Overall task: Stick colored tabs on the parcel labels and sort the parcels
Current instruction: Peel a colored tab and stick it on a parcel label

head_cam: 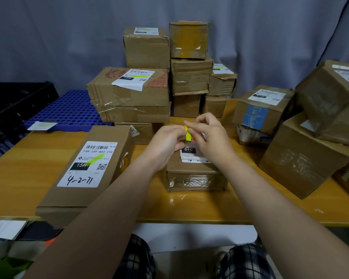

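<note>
- Both forearms reach forward from the bottom of the view, bare and roughly parallel, converging over the middle of the counter (189, 208).
- The left hand (167, 141) is turned palm inward, fingers curled, its fingertips closed on the lower part of a yellow-green tab (187, 133).
- The right hand (210, 135) meets it from the other side, wrist slightly raised. Thumb and forefinger pinch the tab's upper end and the other fingers are bent loosely above.
- The tab stands nearly upright between the two hands, with a sliver of orange just behind it. What that belongs to cannot be told.
- Directly beneath the hands sits a small parcel (195, 178) on the counter. Its white label (188, 151) reads "010" and is partly hidden by the hands.
- To the left lies a long parcel (85, 178), whose label already carries a green tab (97, 158).
- More parcels are stacked behind (129, 91) and piled at the right (302, 162).
</note>
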Available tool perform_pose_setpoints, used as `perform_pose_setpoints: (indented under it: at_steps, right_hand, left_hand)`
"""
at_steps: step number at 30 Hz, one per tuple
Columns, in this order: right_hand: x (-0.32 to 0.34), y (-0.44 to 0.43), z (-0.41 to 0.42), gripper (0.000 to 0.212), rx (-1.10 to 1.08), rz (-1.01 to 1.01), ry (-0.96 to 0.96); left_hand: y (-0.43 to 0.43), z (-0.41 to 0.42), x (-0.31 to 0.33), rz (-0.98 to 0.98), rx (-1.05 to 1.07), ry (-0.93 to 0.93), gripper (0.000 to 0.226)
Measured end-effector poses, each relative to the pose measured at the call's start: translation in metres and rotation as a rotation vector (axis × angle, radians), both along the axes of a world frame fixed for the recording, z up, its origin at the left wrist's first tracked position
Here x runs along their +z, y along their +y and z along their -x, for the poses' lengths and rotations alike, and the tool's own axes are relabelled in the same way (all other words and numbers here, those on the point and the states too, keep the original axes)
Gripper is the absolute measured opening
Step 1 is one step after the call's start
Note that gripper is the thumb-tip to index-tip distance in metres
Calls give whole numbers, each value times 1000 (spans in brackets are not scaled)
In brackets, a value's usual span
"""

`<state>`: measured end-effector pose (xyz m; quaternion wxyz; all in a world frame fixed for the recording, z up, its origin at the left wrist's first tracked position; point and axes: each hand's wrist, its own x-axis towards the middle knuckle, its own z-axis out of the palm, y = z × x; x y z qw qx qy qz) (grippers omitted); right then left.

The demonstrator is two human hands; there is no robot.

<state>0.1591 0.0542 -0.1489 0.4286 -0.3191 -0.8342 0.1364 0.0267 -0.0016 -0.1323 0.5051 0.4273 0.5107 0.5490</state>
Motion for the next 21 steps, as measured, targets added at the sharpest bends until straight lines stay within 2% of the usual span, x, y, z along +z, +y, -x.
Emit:
perform_pose_setpoints:
  at_steps: [5,8,15,18,21]
  right_hand:
    - [-1,-1,-1,29,19,-54,-76]
    - [-1,-1,-1,32,27,-67,-129]
    - [-3,-2,0,21,-48,-252,-123]
    - [-1,-2,-1,31,-61,-271,-120]
    - [0,-4,-1,30,-53,-261,-118]
  left_hand:
    - [-1,-1,2,-9,35,-112,21]
    - [-1,0,1,-4,34,-118,21]
    - [0,0,3,23,30,-119,22]
    - [0,1,3,33,16,-119,24]
    - [-1,2,3,30,13,-124,27]
